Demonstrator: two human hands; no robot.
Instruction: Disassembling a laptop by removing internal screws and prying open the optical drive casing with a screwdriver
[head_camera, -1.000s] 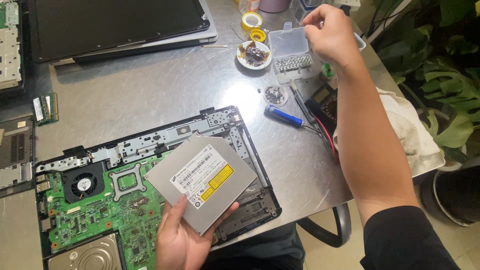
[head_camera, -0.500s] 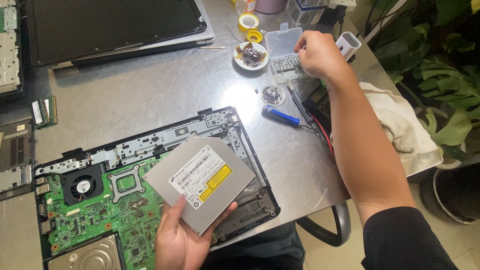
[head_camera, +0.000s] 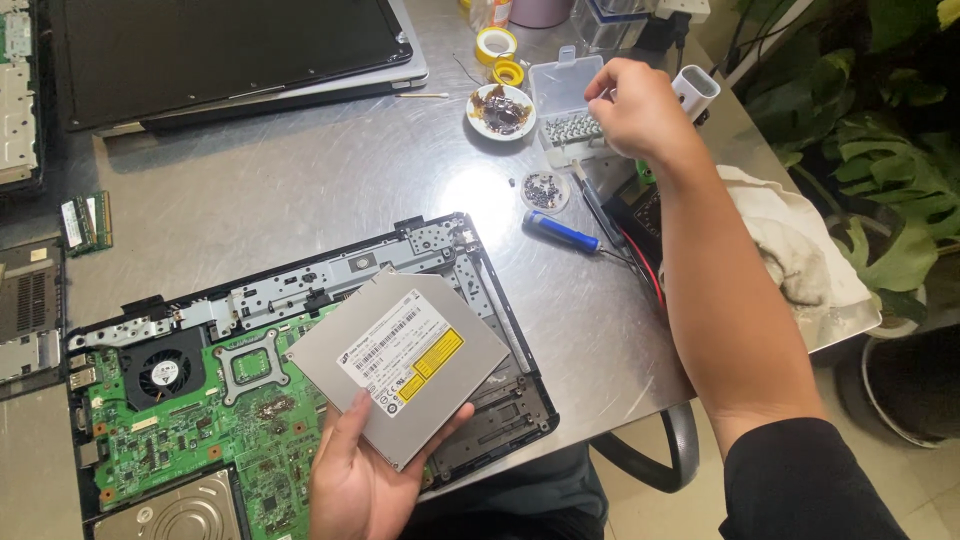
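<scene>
The left hand (head_camera: 360, 480) is gripping a flat grey optical drive (head_camera: 400, 365) by its near corner, thumb on top and fingers underneath, holding it tilted above the opened laptop base (head_camera: 300, 390). That base is lying on the steel tabletop (head_camera: 300, 200) with its green circuit board (head_camera: 200, 430), round black fan (head_camera: 163, 372) and silver hard disk (head_camera: 180, 515) all showing (the drive is hovering over the base's right half, just right of the fan).

The right hand (head_camera: 635, 110) is reaching well beyond the base, its fingers curled together over a clear plastic box of screwdriver bits (head_camera: 570, 125); whether it is pinching anything there cannot be told. Between that box and the base, a small round dish of screws (head_camera: 545, 190) and a blue-handled screwdriver (head_camera: 562, 233) are lying on the tabletop. Left of the box, a white saucer with brown residue (head_camera: 500, 110) is sitting, and a closed black laptop (head_camera: 230, 50) is resting far beyond the base.
</scene>
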